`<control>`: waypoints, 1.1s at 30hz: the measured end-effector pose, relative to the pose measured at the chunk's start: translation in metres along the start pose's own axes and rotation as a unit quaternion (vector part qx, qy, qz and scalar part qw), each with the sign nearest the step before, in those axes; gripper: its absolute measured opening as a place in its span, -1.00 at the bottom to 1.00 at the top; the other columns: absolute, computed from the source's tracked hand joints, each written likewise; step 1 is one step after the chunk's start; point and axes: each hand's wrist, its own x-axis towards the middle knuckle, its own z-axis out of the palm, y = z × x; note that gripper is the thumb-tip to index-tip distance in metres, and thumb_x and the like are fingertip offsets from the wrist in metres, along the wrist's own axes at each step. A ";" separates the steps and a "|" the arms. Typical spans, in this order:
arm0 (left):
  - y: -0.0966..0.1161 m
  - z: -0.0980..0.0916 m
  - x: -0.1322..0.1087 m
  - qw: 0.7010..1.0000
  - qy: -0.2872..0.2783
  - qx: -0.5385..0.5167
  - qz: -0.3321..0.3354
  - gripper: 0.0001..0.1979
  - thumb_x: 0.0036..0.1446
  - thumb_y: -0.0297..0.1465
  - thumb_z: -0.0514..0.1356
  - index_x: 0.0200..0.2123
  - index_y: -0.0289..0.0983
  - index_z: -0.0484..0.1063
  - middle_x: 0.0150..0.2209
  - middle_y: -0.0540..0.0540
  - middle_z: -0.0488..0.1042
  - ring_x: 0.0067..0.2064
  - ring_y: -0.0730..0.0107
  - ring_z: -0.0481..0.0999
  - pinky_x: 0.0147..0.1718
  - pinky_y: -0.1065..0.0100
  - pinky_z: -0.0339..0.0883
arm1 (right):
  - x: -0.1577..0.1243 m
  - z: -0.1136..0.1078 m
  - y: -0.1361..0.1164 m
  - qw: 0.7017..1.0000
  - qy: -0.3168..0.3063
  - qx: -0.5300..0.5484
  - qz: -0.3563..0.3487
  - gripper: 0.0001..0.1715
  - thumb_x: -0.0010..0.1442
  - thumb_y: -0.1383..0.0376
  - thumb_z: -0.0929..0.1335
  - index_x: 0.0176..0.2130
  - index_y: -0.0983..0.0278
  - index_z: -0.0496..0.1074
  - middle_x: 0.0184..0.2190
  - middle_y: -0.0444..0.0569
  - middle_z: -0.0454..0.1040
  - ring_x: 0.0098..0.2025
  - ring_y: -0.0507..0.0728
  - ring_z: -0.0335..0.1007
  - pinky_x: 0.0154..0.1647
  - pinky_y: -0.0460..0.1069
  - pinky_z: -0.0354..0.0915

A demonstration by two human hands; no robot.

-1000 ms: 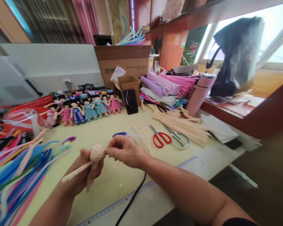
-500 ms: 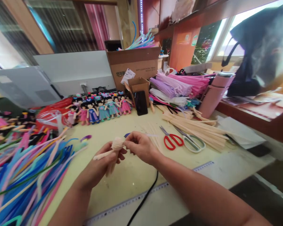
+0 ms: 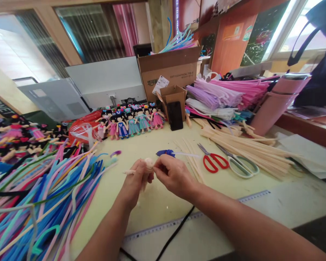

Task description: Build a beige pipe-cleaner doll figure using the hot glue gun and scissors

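Note:
My left hand (image 3: 136, 179) is closed round a cream pipe-cleaner ball (image 3: 149, 164), whose wound top shows above the fingers. A short cream stem end (image 3: 128, 172) sticks out on the left of that hand. At the ball's right edge, the fingertips of my right hand (image 3: 175, 174) are pinched together against it; the exact bit between them is too small to make out. Just beyond my right hand lies a blue glue gun (image 3: 165, 153) with a translucent stick, partly covered by the hand. Loose cream pipe cleaners (image 3: 191, 159) lie to its right.
Red-handled scissors (image 3: 216, 162), white-handled scissors (image 3: 243, 166) and a cream pipe-cleaner bundle (image 3: 247, 148) lie right. Coloured pipe cleaners (image 3: 51, 195) heap left. Small dolls (image 3: 132, 123), a phone (image 3: 175, 116) and a pink flask (image 3: 279, 105) stand behind. A ruler (image 3: 157, 230) and black cable (image 3: 176, 232) lie nearer.
The view has swung left, so everything sits further right in it. My left fingers now cover more of the ball, and more of the glue gun shows. My right hand keeps its pinch beside the ball.

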 end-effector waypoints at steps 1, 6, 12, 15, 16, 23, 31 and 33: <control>0.000 0.000 0.000 1.000 0.003 -0.007 -0.006 -0.49 0.06 0.12 0.17 -0.49 -0.23 0.29 -0.60 0.06 0.32 -0.54 0.48 0.21 -0.53 0.40 0.08 | -0.001 0.000 0.000 1.000 0.004 -0.011 -0.020 -0.79 0.17 0.44 0.29 -0.48 0.23 0.25 -0.54 -0.17 0.34 -0.51 -0.01 0.20 -0.47 -0.10 0.10; 0.001 0.002 0.002 0.998 0.000 -0.058 -0.014 -0.55 0.03 0.03 0.22 -0.52 -0.24 0.29 -0.62 0.07 0.31 -0.54 0.50 0.20 -0.53 0.41 0.08 | -0.003 0.000 0.000 0.995 0.014 -0.048 -0.081 -0.77 0.25 0.42 0.25 -0.45 0.23 0.25 -0.52 -0.13 0.33 -0.47 0.03 0.23 -0.44 -0.07 0.11; 0.003 0.001 0.003 0.991 -0.019 -0.129 -0.037 -0.65 -0.02 -0.09 0.29 -0.48 -0.26 0.35 -0.60 0.08 0.31 -0.53 0.50 0.22 -0.52 0.42 0.10 | -0.002 -0.005 -0.002 0.991 -0.012 -0.057 -0.123 -0.77 0.32 0.39 0.23 -0.40 0.24 0.29 -0.49 -0.10 0.35 -0.42 0.06 0.26 -0.39 -0.05 0.15; 0.003 -0.001 0.003 0.986 -0.036 -0.156 -0.037 -0.69 -0.02 -0.14 0.30 -0.46 -0.26 0.39 -0.57 0.07 0.33 -0.50 0.49 0.24 -0.49 0.43 0.14 | -0.001 -0.008 -0.005 0.991 -0.019 -0.033 -0.125 -0.76 0.35 0.38 0.22 -0.38 0.24 0.31 -0.48 -0.09 0.36 -0.40 0.06 0.27 -0.36 -0.05 0.18; 0.003 -0.001 0.003 0.985 -0.043 -0.165 -0.037 -0.70 -0.02 -0.15 0.31 -0.46 -0.27 0.40 -0.56 0.06 0.34 -0.49 0.49 0.25 -0.47 0.42 0.16 | -0.001 -0.010 -0.006 0.991 -0.023 -0.030 -0.126 -0.75 0.35 0.37 0.21 -0.38 0.24 0.31 -0.48 -0.09 0.36 -0.40 0.06 0.27 -0.35 -0.05 0.18; -0.001 -0.004 0.002 0.980 -0.077 -0.172 -0.056 -0.52 -0.03 0.06 0.29 -0.45 -0.28 0.44 -0.56 0.01 0.35 -0.48 0.43 0.30 -0.44 0.36 0.23 | 0.000 -0.014 -0.010 0.989 -0.036 -0.043 -0.138 -0.72 0.37 0.36 0.18 -0.38 0.24 0.31 -0.46 -0.06 0.37 -0.37 0.09 0.27 -0.32 -0.03 0.21; 0.002 -0.004 0.001 0.973 -0.083 -0.195 -0.093 -0.54 -0.08 0.03 0.34 -0.48 -0.27 0.43 -0.59 0.02 0.33 -0.50 0.42 0.31 -0.45 0.35 0.25 | 0.000 -0.015 -0.009 0.985 -0.049 -0.047 -0.157 -0.74 0.36 0.38 0.18 -0.36 0.24 0.32 -0.46 -0.05 0.36 -0.38 0.10 0.26 -0.33 -0.03 0.20; 0.002 -0.004 0.001 0.974 -0.087 -0.193 -0.085 -0.53 -0.07 0.04 0.33 -0.48 -0.27 0.43 -0.59 0.02 0.33 -0.50 0.43 0.30 -0.44 0.35 0.25 | 0.001 -0.016 -0.010 0.985 -0.053 -0.050 -0.159 -0.74 0.36 0.38 0.17 -0.36 0.25 0.32 -0.46 -0.05 0.35 -0.38 0.10 0.26 -0.34 -0.03 0.20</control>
